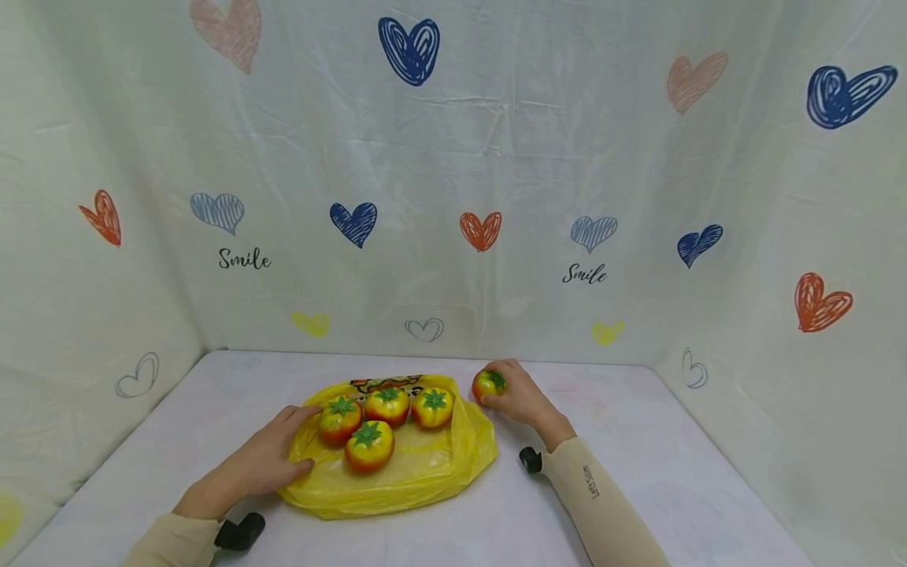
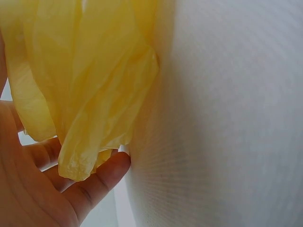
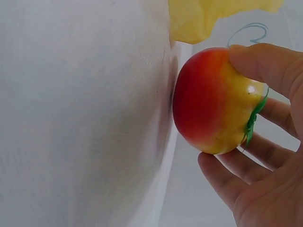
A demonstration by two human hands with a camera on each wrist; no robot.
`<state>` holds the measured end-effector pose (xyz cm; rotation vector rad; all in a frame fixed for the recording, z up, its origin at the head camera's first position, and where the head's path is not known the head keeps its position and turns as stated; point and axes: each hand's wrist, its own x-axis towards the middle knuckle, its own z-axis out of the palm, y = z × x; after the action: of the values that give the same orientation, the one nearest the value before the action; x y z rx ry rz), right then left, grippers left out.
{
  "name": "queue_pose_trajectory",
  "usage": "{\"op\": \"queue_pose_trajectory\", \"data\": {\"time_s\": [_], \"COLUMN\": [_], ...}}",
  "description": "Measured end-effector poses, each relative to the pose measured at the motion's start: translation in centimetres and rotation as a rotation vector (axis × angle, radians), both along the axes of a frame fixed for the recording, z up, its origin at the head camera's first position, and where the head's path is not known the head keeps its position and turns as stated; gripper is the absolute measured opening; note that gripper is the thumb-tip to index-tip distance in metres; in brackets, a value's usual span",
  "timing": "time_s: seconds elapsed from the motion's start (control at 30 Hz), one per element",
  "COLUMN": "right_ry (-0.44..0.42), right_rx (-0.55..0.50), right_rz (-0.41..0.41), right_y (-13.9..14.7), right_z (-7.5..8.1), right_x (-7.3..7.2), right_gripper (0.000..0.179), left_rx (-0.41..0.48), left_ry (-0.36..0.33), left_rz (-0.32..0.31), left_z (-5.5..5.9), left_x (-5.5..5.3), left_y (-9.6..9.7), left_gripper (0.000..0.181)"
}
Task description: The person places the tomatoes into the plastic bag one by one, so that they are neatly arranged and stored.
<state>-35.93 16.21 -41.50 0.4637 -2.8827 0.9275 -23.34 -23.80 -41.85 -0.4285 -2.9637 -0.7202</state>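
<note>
Just right of the yellow plastic bag [image 1: 418, 476], my right hand [image 1: 520, 392] grips a red-and-yellow tomato [image 3: 203, 101] with a green leafy top. Thumb and fingers lie around its sides, and its red underside is close to the white table; I cannot tell whether it touches. Several similar tomatoes, among them a front one [image 1: 369, 447], sit on or in the bag, green tops up. My left hand [image 1: 265, 453] rests at the bag's left edge, thumb and fingers spread apart. In the left wrist view, crumpled yellow plastic [image 2: 94, 85] hangs against those fingers.
The white table [image 1: 680, 488] runs back to a pale curtain [image 1: 524, 173] printed with hearts, which also closes off both sides. Black wrist devices [image 1: 241, 532] are strapped at the cuffs of both beige sleeves.
</note>
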Motion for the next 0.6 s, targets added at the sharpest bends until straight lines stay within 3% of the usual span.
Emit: {"op": "queue_pose_trajectory", "data": {"time_s": [0.33,0.6], "right_ry": [0.052,0.123], "right_rx": [-0.01,-0.044], "right_rz": [0.005,0.064], "right_y": [0.2,-0.1], "right_z": [0.5,1.9], "right_x": [0.3,1.4], "right_gripper": [0.046,0.044], "left_rx": [0.011,0.007], "left_ry": [-0.016,-0.007], "left_rz": [0.012,0.007], "left_z": [0.0,0.0], "left_x": [0.0,0.0], "left_y": [0.1,0.1], "left_gripper": [0.072,0.071]}}
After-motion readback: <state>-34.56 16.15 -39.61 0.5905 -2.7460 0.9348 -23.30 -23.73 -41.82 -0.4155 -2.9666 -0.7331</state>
